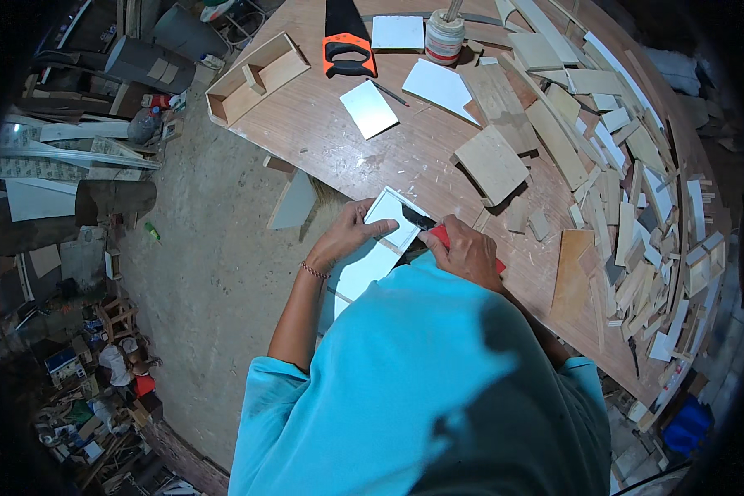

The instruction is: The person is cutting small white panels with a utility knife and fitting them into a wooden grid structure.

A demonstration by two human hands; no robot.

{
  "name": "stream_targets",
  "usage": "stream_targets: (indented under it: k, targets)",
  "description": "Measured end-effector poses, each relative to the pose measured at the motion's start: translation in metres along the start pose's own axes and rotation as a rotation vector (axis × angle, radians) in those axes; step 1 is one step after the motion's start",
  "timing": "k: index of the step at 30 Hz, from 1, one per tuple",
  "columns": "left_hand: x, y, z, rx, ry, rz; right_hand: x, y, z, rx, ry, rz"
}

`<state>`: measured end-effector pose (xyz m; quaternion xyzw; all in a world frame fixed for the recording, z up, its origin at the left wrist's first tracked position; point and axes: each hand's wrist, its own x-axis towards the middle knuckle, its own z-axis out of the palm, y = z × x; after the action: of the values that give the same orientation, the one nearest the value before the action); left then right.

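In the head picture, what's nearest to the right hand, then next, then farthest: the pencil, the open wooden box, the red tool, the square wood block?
From the right hand:
1. Red tool, held in it.
2. Square wood block, just ahead.
3. Pencil, farther ahead, to the left.
4. Open wooden box, far ahead and left.

Red-handled black tool (441, 235), white panel (386, 206), turquoise shirt (372, 372), black-and-orange handsaw (344, 26), brown tabletop (285, 120)
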<state>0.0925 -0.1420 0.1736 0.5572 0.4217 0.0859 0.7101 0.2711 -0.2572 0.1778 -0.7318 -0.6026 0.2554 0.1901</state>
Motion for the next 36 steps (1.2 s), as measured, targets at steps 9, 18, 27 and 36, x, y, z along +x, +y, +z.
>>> stream_targets:
  k: [9,18,27,36]
  targets:
    - [-0.003,0.009,0.002,0.019,-0.058,-0.036,0.003,-0.005,-0.004,-0.048,-0.035,0.015]
    - [-0.002,0.003,0.003,0.035,-0.012,0.024,0.006,-0.013,-0.007,-0.041,-0.11,0.051]
    - [0.0,-0.007,0.001,0.112,0.007,0.028,0.002,-0.01,-0.002,-0.015,-0.123,0.074]
    - [-0.002,0.003,0.004,0.047,-0.041,-0.004,0.005,-0.011,-0.001,-0.033,-0.097,0.07]
